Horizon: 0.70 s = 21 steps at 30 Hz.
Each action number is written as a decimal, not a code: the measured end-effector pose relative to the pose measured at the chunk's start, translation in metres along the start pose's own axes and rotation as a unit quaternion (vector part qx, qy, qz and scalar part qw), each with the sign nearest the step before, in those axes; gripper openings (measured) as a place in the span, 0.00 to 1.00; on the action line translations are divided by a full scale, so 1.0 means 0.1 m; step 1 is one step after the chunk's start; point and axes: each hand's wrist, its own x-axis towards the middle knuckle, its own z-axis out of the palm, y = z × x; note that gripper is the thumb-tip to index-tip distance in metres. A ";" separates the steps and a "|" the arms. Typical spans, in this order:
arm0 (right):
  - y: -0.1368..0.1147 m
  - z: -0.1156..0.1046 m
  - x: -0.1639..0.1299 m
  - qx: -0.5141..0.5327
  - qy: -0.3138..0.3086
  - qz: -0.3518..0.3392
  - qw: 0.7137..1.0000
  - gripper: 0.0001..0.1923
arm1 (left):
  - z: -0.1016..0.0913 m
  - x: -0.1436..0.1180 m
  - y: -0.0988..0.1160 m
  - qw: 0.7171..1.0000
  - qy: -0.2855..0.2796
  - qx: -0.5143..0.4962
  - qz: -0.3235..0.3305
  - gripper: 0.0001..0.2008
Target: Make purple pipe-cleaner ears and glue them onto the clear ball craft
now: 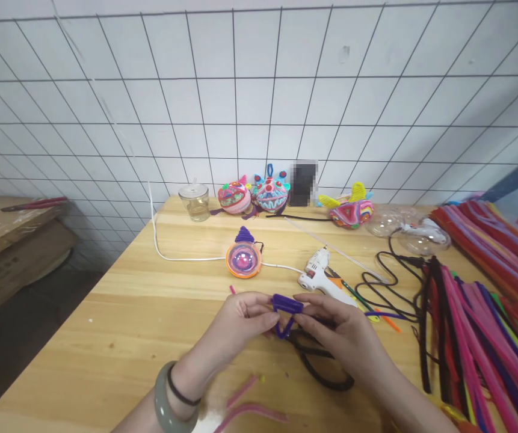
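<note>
Can see deep purple on the pipe cleaner (288,303), white on the glue gun (318,269), pale wood grain on the counter (118,337), black grid on the white wall (256,99).

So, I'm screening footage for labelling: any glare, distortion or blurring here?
Head view: bright glints on the orange-rimmed dome; lines on the tiled wall fan outward toward the top; a dark patch before it is pixelated; the purple piece between the left hand and right hand looks fairly clear.

glass cup (195,204), white tiled wall (259,99)
</note>
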 end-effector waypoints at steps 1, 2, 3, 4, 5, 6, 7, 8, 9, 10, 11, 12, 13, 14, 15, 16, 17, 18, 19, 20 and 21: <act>-0.01 -0.01 0.00 -0.012 0.003 0.001 1.000 0.19 | 0.00 0.00 0.00 1.000 0.015 -0.002 0.000 0.15; -0.02 -0.02 0.00 -0.031 0.004 0.001 1.000 0.19 | -0.01 0.01 0.01 0.999 0.032 -0.005 0.001 0.15; -0.05 -0.04 -0.01 -0.057 0.002 -0.001 0.998 0.18 | -0.02 0.01 0.01 0.999 0.051 -0.006 0.005 0.14; -0.08 -0.05 -0.01 -0.091 -0.005 -0.006 0.996 0.16 | -0.03 0.01 0.02 0.997 0.069 -0.007 0.011 0.13; -0.11 -0.06 -0.02 -0.129 -0.019 -0.015 0.991 0.14 | -0.05 0.02 0.03 0.996 0.088 -0.006 0.020 0.12; -0.13 -0.06 -0.03 -0.169 -0.037 -0.026 0.984 0.13 | -0.07 0.02 0.04 0.994 0.105 -0.001 0.030 0.12; -0.16 -0.05 -0.05 -0.209 -0.061 -0.037 0.975 0.13 | -0.08 0.02 0.05 0.992 0.122 0.004 0.039 0.11; -0.18 -0.02 -0.08 -0.244 -0.085 -0.047 0.965 0.13 | -0.10 0.02 0.06 0.990 0.136 0.009 0.047 0.11; -0.19 0.01 -0.10 -0.271 -0.110 -0.055 0.955 0.13 | -0.11 0.02 0.07 0.987 0.149 0.012 0.054 0.12; -0.21 0.05 -0.13 -0.291 -0.136 -0.060 0.945 0.12 | -0.12 0.02 0.09 0.985 0.159 0.014 0.060 0.13; -0.22 0.10 -0.16 -0.304 -0.155 -0.065 0.938 0.12 | -0.12 0.02 0.10 0.984 0.167 0.013 0.064 0.14; -0.23 0.15 -0.19 -0.312 -0.172 -0.073 0.931 0.12 | -0.13 0.02 0.11 0.982 0.174 0.012 0.068 0.14; -0.24 0.19 -0.21 -0.319 -0.182 -0.085 0.926 0.12 | -0.13 0.02 0.12 0.981 0.179 0.012 0.071 0.15; -0.25 0.21 -0.22 -0.323 -0.184 -0.106 0.922 0.11 | -0.12 0.02 0.13 0.981 0.181 0.013 0.072 0.15; -0.25 0.21 -0.21 -0.327 -0.180 -0.131 0.918 0.10 | -0.12 0.02 0.13 0.981 0.180 0.015 0.072 0.15; -0.23 0.18 -0.19 -0.333 -0.163 -0.160 0.915 0.09 | -0.12 0.03 0.13 0.981 0.178 0.017 0.070 0.15; -0.21 0.13 -0.16 -0.340 -0.136 -0.190 0.911 0.09 | -0.12 0.03 0.13 0.982 0.177 0.019 0.068 0.15; -0.16 0.05 -0.11 -0.352 -0.101 -0.207 0.907 0.10 | -0.12 0.03 0.12 0.982 0.175 0.021 0.066 0.15; -0.10 -0.05 -0.05 -0.372 -0.045 -0.227 0.899 0.11 | -0.12 0.03 0.12 0.983 0.173 0.023 0.064 0.15; -0.03 -0.16 0.01 -0.404 0.001 -0.231 0.885 0.11 | -0.12 0.04 0.11 0.983 0.173 0.027 0.062 0.14; 0.06 -0.27 0.07 -0.448 0.050 -0.223 0.864 0.11 | -0.12 0.04 0.10 0.983 0.172 0.031 0.059 0.14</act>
